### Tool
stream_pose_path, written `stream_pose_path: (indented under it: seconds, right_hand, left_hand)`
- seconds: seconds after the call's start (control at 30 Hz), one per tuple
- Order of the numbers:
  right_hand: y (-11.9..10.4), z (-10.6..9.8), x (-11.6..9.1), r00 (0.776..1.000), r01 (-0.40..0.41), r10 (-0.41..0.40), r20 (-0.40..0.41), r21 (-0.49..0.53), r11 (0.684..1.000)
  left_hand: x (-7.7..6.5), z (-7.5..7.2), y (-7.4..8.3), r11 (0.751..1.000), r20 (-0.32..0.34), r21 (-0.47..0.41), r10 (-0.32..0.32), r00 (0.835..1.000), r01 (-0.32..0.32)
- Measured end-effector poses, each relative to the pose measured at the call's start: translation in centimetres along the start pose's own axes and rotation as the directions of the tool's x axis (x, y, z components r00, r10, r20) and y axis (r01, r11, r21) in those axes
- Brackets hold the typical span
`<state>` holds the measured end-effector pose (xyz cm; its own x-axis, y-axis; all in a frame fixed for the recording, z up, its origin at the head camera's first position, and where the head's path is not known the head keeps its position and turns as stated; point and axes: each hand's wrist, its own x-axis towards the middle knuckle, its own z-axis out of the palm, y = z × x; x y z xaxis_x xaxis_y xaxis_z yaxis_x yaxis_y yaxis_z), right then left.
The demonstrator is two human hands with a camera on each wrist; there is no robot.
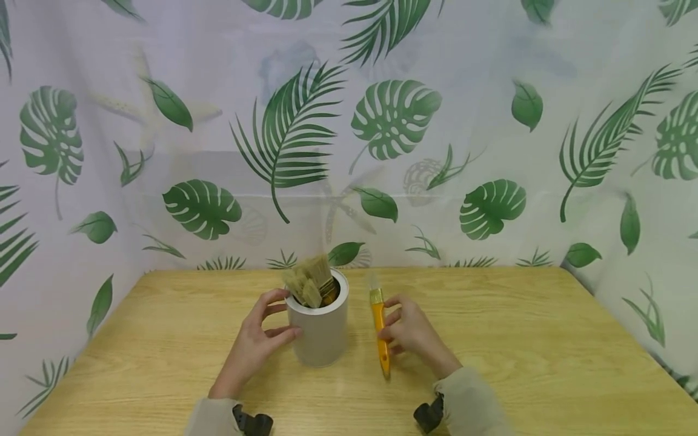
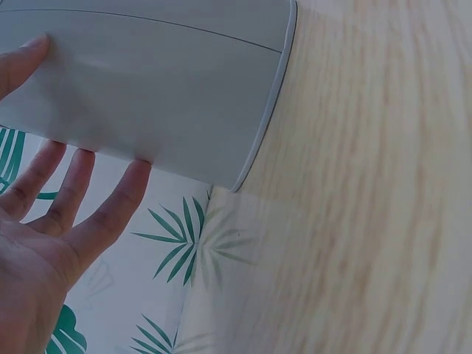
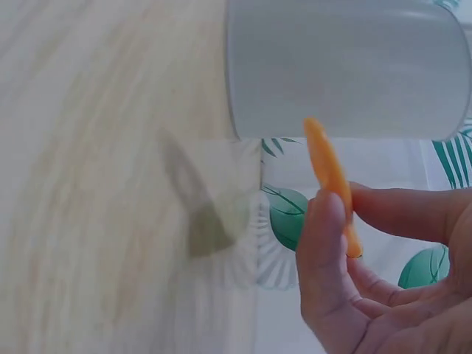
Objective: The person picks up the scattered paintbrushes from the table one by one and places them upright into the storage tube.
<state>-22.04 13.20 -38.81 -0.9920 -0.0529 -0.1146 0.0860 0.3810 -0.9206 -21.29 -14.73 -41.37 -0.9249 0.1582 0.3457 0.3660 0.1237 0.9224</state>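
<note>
A white cylindrical canister stands upright on the table, with several paintbrushes in it, bristles up. My left hand holds the canister from its left side, thumb at the front and fingers along the far side. The left wrist view shows fingertips against the canister's wall. To the right of the canister, my right hand pinches a paintbrush by its orange handle. Its pale bristles point away from me. In the right wrist view, thumb and fingers grip the handle beside the canister.
The light wood table runs back to a white curtain printed with green leaves, which also hangs along both sides. Dark wrist cameras sit at both sleeve cuffs.
</note>
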Motion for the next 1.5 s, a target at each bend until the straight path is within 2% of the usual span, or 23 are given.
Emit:
stream_pose_path:
  seconds: [0.17,0.3,0.47,0.7,0.8,1.0,1.23,1.4,1.5]
  right_hand:
    - [0.0,-0.5,0.3,1.0,0.028,-0.026,-0.015,0.099,0.995]
    - [-0.1,-0.8,0.4,0.997,0.065,-0.06,-0.037,0.13,0.989]
    - [-0.3,-1.0,0.5,0.994,0.085,-0.072,-0.083,0.177,0.98]
    - [-1.2,-1.4,0.5,0.989,0.105,-0.075,-0.128,0.249,0.963]
    - [-1.6,-1.4,0.7,0.984,0.133,-0.093,-0.154,0.279,0.951]
    - [-2.4,-0.7,0.9,0.966,0.211,-0.14,-0.216,0.352,0.912]
    - [-4.0,-0.5,0.8,0.933,0.307,-0.186,-0.309,0.414,0.857]
    - [-5.7,-0.2,0.9,0.919,0.362,-0.224,-0.323,0.476,0.802]
    - [-6.5,0.0,0.9,0.91,0.394,-0.258,-0.326,0.482,0.782]
  left_hand:
    - [0.1,0.1,0.0,1.0,0.002,-0.005,-0.006,1.0,0.006]
    - [0.1,0.1,0.1,1.0,0.004,-0.008,-0.005,1.0,0.005]
    - [0.0,0.1,0.1,1.0,0.001,-0.009,-0.027,1.0,0.027]
    - [0.3,0.3,-0.2,1.0,0.018,-0.001,-0.012,1.0,0.012]
    - [0.5,0.3,-0.3,1.0,0.019,0.004,-0.028,0.999,0.028]
    - [0.1,-0.2,-0.4,1.0,0.009,0.004,-0.031,0.999,0.031]
    - [0.0,-0.1,-0.3,0.999,0.009,0.003,-0.039,0.999,0.039]
    - [0.0,0.0,-0.2,0.999,-0.005,0.003,-0.038,0.999,0.038]
    - [0.1,0.1,-0.2,1.0,-0.008,0.007,-0.028,1.0,0.028]
